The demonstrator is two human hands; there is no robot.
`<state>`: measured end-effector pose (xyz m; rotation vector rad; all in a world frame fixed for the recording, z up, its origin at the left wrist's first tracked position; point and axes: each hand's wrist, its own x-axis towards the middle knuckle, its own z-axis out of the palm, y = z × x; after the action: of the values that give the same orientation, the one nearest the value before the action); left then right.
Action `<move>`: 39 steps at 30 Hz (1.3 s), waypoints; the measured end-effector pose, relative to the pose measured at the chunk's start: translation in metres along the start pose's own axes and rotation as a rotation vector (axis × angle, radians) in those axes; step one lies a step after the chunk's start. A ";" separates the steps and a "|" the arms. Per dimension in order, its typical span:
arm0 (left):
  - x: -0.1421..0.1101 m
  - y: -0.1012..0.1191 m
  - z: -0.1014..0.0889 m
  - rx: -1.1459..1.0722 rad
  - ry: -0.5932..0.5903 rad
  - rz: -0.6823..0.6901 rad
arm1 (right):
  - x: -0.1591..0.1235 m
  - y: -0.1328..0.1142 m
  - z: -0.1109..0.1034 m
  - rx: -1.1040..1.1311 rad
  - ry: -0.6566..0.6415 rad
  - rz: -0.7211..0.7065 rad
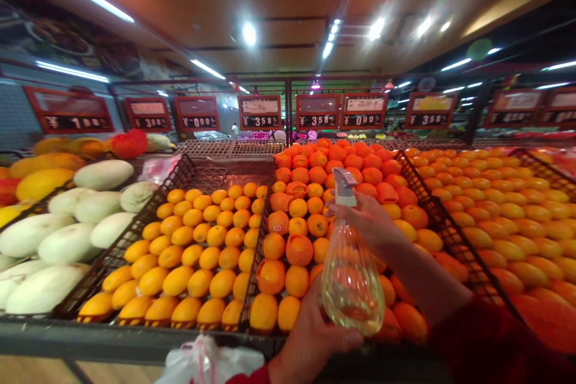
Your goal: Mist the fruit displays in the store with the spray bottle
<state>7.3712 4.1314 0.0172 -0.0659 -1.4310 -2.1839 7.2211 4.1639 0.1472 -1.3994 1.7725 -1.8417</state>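
Note:
I hold a clear plastic spray bottle (351, 279) with a grey-white trigger head over a fruit display. My right hand (366, 219) is wrapped round the bottle's neck just under the trigger. My left hand (310, 336) cups the bottle's rounded base from below, fingers closed against it. Behind the bottle lies a crate of oranges (310, 204), some in orange foam nets. Both sleeves are red.
A black crate of yellow-orange citrus (198, 252) sits to the left, pale melons (67, 240) further left, and more oranges (508, 216) on the right. Red price boards (317, 111) hang at the back. A white plastic bag (202, 366) lies below the counter's front edge.

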 end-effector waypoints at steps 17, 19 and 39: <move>-0.030 -0.023 -0.035 0.063 -0.030 0.005 | -0.011 0.012 0.045 0.008 -0.126 0.052; -0.031 -0.025 -0.036 0.078 -0.029 -0.006 | -0.015 0.011 0.043 0.016 -0.128 0.056; -0.009 -0.047 -0.020 0.010 -0.192 -0.119 | -0.065 0.020 -0.014 -0.075 0.137 0.092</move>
<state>7.3624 4.1317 -0.0341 -0.1962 -1.5873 -2.3190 7.2361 4.2145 0.1025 -1.2211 1.9562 -1.8813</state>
